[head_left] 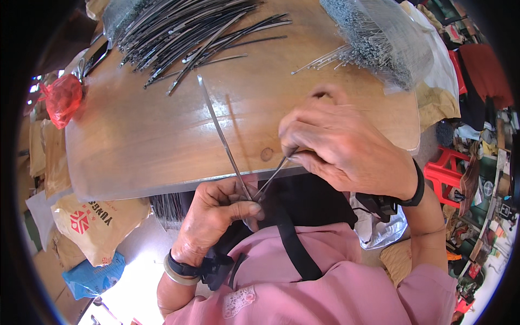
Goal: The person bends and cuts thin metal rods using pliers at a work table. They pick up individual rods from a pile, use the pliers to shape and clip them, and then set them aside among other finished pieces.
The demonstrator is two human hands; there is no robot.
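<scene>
Your left hand [216, 216] sits just below the near edge of the wooden worktop [141, 141], fingers curled shut around the lower end of a long flat metal strip [219, 130]. The strip rises from that grip, tilted up and to the left over the worktop, its free tip pointing toward the far pile.

Your right hand [341, 143] is above and to the right, at the worktop edge, thumb and fingers pinched closed on a thin metal rod [273, 174]. The rod runs down-left from the pinch and meets the strip at your left thumb; whether the two are joined there, you cannot tell from this view.

Far side, left of centre: a loose heap of dark metal strips [189, 30]. Far right: a bundle of thin grey wires [374, 43], partly in clear plastic wrap. Left corner of the worktop: a small red plastic bag [62, 97]. Both wrists carry dark bands; a pink garment fills the lower frame.
</scene>
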